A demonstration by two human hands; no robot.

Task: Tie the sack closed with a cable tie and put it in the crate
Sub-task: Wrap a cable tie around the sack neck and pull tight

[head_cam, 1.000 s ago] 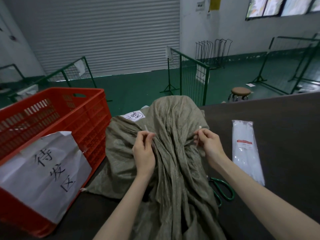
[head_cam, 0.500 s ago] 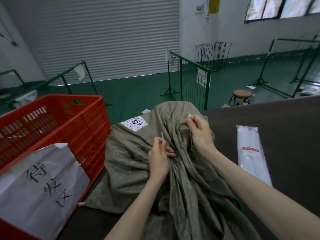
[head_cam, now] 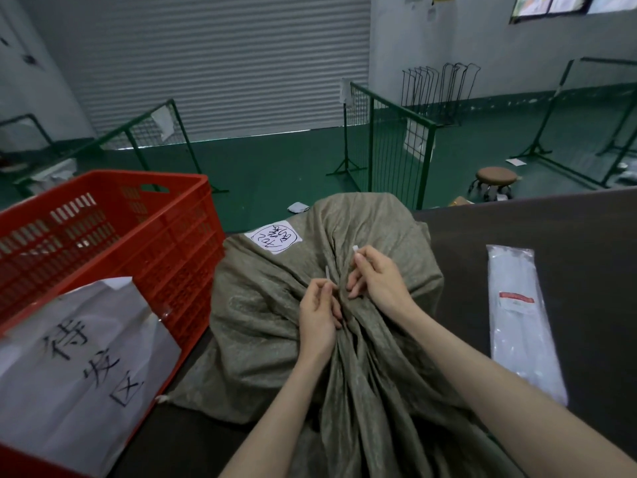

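Step in hand: I judge I am about to thread the cable tie (head_cam: 355, 249) around the gathered neck of the sack (head_cam: 275, 322); the loop is not yet closed.
Left hand: my left hand (head_cam: 319, 313) is pinched on the thin pointed end of the tie, which sticks up just above the fingertips, touching the bunched cloth.
Right hand: my right hand (head_cam: 377, 279) is pinched on the other white end, lifted slightly above the neck, with the lower fingers pressing into the folds.
Doing it well: I would keep the cloth bunched tight under both hands, bring the pointed end to the head end squarely, and feed it through before pulling. I would pull along the strap, not sideways, so the folds do not slip out. Whether the strap runs fully behind the neck I cannot tell; the cloth hides it.
Sack: olive-grey woven cloth, creased, bulging and full, with long pleats running to the neck. A white label (head_cam: 274, 237) with handwriting sits on its far side.
Where it lies: on the dark table (head_cam: 517, 222), just beside the red crate (head_cam: 165, 243) on my left, not yet inside.
Spare ties: a clear packet (head_cam: 520, 319) lies on the table to my right, well apart from the sack.
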